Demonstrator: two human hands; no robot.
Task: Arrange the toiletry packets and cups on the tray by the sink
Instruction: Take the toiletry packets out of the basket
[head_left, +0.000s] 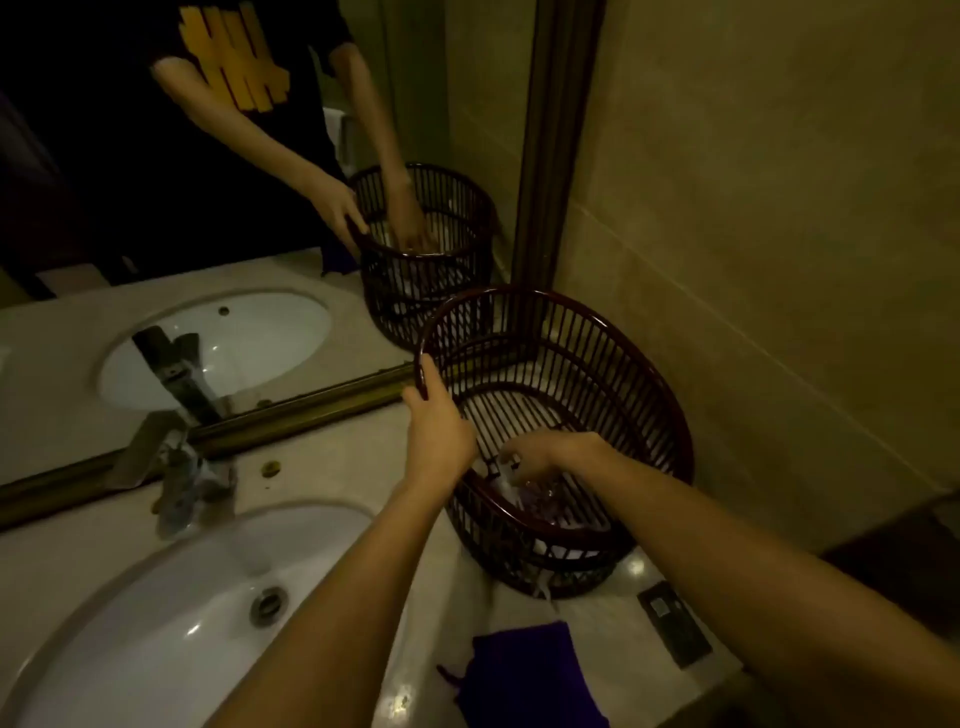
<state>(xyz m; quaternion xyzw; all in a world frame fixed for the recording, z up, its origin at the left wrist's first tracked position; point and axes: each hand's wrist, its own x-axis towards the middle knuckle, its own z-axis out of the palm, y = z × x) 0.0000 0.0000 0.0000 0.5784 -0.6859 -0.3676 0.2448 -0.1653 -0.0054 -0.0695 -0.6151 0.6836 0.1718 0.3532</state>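
The left hand (434, 431) is closed on the left rim of a dark slatted basket (631, 364) standing on the counter (332, 467) right of the sink (171, 613); the right hand (540, 457) reaches inside, fingers curled among pale packets (511, 491) at the bottom, though whether it grips one I cannot tell; a purple cloth (524, 670) lies just in front; a tap (192, 478) stands behind the sink below the mirror (182, 182); a dark flat object (675, 621) lies right of the cloth.

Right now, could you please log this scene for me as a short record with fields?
setting: bathroom counter beside white sink
basket: dark slatted basket, tilted, right of sink
left hand: left hand gripping basket rim
right hand: right hand inside basket, on crinkled packets; grip unclear
cloth: purple cloth at counter's near edge
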